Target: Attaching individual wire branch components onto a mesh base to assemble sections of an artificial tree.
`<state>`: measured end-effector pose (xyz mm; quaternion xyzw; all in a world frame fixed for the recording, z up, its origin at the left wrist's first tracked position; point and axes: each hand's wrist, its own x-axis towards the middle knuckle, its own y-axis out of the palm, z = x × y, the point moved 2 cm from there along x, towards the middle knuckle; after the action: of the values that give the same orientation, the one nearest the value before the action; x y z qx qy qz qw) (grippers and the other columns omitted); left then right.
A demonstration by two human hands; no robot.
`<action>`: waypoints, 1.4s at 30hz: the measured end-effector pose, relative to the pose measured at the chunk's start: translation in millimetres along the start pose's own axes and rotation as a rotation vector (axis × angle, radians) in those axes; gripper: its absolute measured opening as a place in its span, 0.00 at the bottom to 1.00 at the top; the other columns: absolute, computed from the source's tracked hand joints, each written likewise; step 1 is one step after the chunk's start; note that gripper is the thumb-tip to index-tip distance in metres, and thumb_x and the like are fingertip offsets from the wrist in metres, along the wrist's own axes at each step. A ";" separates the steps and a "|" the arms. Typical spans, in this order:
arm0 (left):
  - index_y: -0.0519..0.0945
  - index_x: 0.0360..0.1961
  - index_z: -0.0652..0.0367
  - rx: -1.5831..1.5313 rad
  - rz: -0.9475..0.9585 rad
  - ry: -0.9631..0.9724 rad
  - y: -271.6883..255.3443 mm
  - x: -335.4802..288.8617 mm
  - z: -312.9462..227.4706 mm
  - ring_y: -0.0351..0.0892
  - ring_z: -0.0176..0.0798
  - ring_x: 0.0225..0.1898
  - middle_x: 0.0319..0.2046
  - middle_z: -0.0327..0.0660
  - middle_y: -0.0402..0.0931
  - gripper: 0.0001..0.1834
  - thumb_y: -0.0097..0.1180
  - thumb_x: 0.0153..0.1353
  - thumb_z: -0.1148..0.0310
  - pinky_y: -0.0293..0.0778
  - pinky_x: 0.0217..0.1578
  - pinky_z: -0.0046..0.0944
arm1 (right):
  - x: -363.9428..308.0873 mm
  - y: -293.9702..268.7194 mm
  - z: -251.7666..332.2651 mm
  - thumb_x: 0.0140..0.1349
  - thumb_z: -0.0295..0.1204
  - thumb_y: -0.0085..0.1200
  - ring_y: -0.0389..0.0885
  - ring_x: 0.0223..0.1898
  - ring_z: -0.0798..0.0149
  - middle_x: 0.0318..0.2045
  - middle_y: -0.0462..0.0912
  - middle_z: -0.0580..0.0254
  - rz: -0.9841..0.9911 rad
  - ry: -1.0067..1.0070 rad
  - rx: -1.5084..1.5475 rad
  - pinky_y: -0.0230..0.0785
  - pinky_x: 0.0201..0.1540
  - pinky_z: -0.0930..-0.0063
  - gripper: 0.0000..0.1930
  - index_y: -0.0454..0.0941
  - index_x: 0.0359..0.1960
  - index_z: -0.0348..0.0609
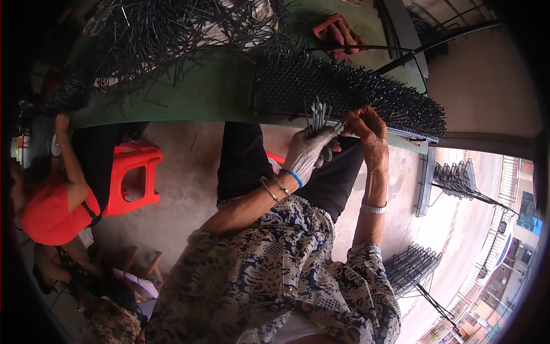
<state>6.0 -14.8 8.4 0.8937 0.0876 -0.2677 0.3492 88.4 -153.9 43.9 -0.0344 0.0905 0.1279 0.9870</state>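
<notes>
My left hand [309, 150], in a whitish work glove with dark fingers, is closed round a bundle of thin grey metal strips [318, 113] that stick up out of the fist. Just to its right, my bare right hand [370, 135] pinches with thumb and forefinger; a short pale strip seems to lie between the fingertips, too small to make out for sure. Both hands are at the near edge of a long dark perforated board [292, 86]. Dense rows of upright black pins [401, 103] fill its right and far parts.
A tangled heap of black strips [166, 46] covers the far left of the green table [217, 86]. Reddish cloth [338, 34] lies beyond the board. A red stool [137, 180] and a person in red [54, 212] are at left. Wire racks [412, 266] stand on the right.
</notes>
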 end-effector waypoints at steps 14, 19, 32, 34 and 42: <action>0.80 0.42 0.55 0.034 -0.144 -0.101 -1.2 3.5 -10.1 0.72 0.23 0.16 0.27 0.39 0.84 0.13 0.59 0.65 0.57 0.55 0.11 0.22 | -7.4 -12.5 26.0 0.67 0.24 0.51 0.84 0.30 0.70 0.30 0.83 0.60 -0.174 -0.239 -0.235 0.76 0.36 0.78 0.04 0.76 0.37 0.34; 0.79 0.41 0.55 -0.061 0.044 -0.153 -5.4 12.6 1.3 0.79 0.27 0.21 0.32 0.42 0.85 0.12 0.56 0.67 0.57 0.65 0.16 0.24 | 1.7 -13.2 23.8 0.67 0.21 0.50 0.82 0.30 0.72 0.30 0.84 0.60 -0.471 -0.543 -0.471 0.74 0.34 0.79 0.02 0.75 0.37 0.34; 0.78 0.40 0.59 -0.262 0.098 -0.152 -7.3 15.4 12.7 0.84 0.36 0.26 0.29 0.44 0.83 0.11 0.55 0.68 0.62 0.82 0.29 0.35 | 2.9 -4.6 31.5 0.68 0.24 0.50 0.82 0.26 0.74 0.25 0.83 0.62 -0.498 -0.576 -0.614 0.73 0.32 0.81 0.03 0.76 0.36 0.39; 0.79 0.40 0.59 -0.247 0.077 -0.161 -6.5 17.1 13.3 0.84 0.36 0.26 0.30 0.44 0.83 0.11 0.55 0.67 0.62 0.83 0.29 0.36 | 2.4 -5.8 31.2 0.67 0.24 0.50 0.83 0.27 0.74 0.25 0.84 0.61 -0.494 -0.536 -0.615 0.74 0.32 0.80 0.04 0.76 0.36 0.39; 0.78 0.38 0.59 -0.155 0.091 -0.175 -11.3 16.1 12.9 0.76 0.29 0.19 0.28 0.42 0.82 0.10 0.55 0.67 0.63 0.70 0.15 0.26 | 10.7 -19.4 34.1 0.67 0.23 0.49 0.84 0.29 0.72 0.26 0.84 0.62 -0.310 -0.554 -0.636 0.75 0.34 0.79 0.04 0.77 0.37 0.38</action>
<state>10.3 -15.6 -14.7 0.8403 0.0365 -0.3208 0.4354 109.5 -166.8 76.2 -0.3136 -0.2270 0.0044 0.9220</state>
